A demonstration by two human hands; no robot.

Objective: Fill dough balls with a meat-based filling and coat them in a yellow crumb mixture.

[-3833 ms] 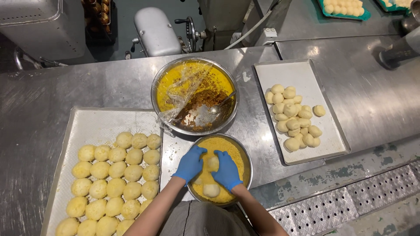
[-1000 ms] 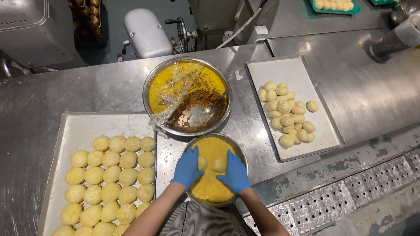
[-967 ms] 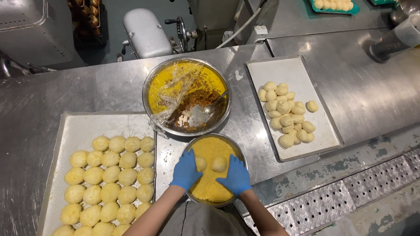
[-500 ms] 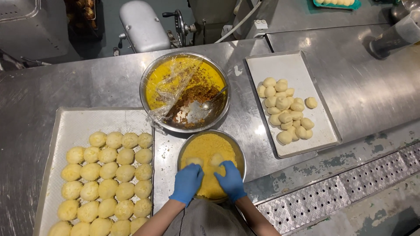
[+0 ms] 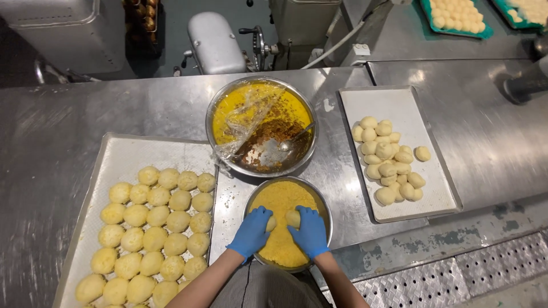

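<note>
Bowl of yellow crumbs (image 5: 283, 199), round, steel, at the near table edge; landmark for all below. Left hand (image 5: 252, 232) (blue glove) inside it, fingers curled around a dough ball (image 5: 271, 222). Right hand (image 5: 310, 231), likewise gloved, cupped around a second dough ball (image 5: 293, 217) just beside the first. Behind the bowl: larger steel bowl (image 5: 261, 125) with yellow liquid, plastic film, spoon. Left of it: tray of coated balls (image 5: 114, 165). Right of it: tray of plain dough balls (image 5: 399, 108).
</note>
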